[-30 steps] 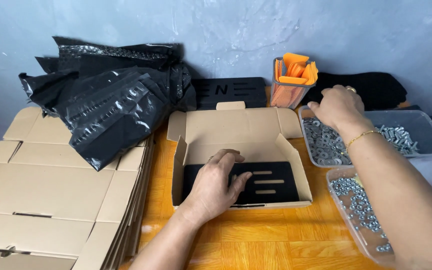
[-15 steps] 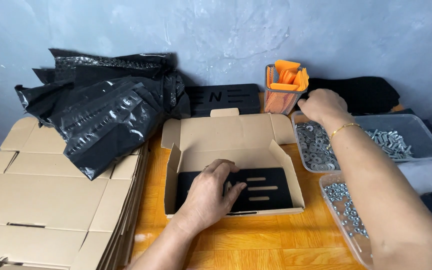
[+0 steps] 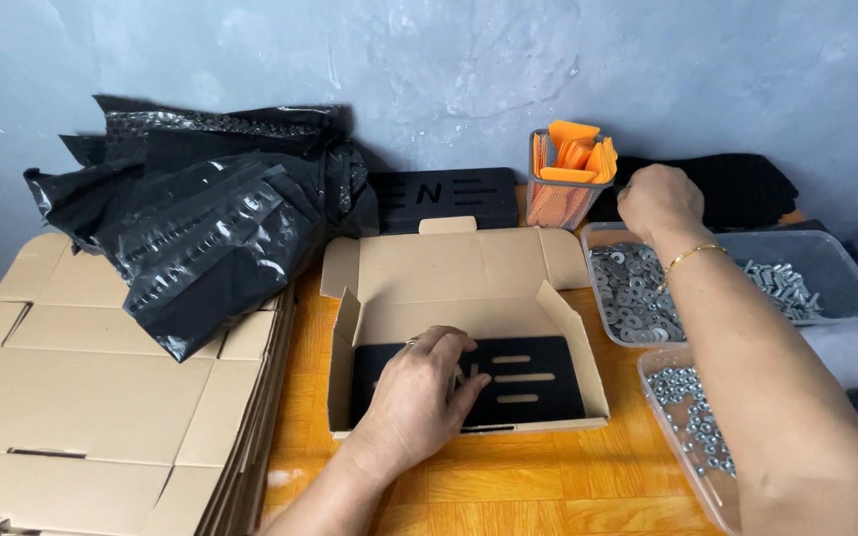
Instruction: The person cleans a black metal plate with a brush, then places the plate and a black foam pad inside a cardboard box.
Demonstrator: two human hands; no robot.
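Two hands work: the left hand point(image 3: 419, 392) presses flat, fingers loosely spread, on the black plate point(image 3: 508, 382) inside the cardboard box point(image 3: 469, 288); the right hand point(image 3: 659, 201), fingers curled, hovers over the washer tray point(image 3: 846, 260) at the worktop's right edge; any grasp is unclear.

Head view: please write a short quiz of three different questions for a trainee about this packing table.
1. True or false: the left hand rests on the black slotted plate inside the open cardboard box.
2. Where is the right hand? A) on the black bags B) over the tray of washers, beside the orange mesh holder C) on the flat cardboard stack
3. Fill in: the flat cardboard stack lies to the ___ of the open box.

Key: 1 true; 2 B; 3 left.
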